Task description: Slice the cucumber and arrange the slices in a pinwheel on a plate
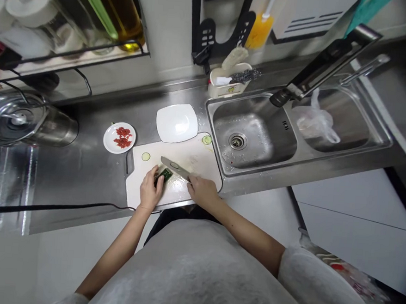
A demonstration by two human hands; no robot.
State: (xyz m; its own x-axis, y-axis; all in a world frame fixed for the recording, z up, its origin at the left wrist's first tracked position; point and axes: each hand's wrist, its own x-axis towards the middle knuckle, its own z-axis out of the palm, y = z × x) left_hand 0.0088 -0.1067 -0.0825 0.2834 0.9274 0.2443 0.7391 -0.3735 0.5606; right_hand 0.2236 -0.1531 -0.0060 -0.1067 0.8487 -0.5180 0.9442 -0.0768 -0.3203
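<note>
In the head view, I have my left hand (152,188) on the near side of the white cutting board (138,184), thumb and fingers closed around a dark green cucumber piece (167,173) that lies on the board near its middle. My right hand (202,189), just right of it, is wrapped around the handle of a knife (184,173), so that most of the handle is hidden from me. The blade points far and to the left, passing just beyond the cucumber piece, and one thin slice (174,165) sits on the flat of it; I cannot tell whether the edge touches the board. A pale round (146,156) with a green rim lies alone toward the board's far left, and a few more slices (207,140) lie together at its far right corner. The board's surface looks wet around the blade. Just beyond the board stands a white square plate (177,122), and to the left of that, on the steel counter (93,172), a small round plate (108,139) holds chopped red bits (123,138). To the right is the sink (258,153), and a plastic bag (316,120) lies in the basin (353,134) farther right.
</note>
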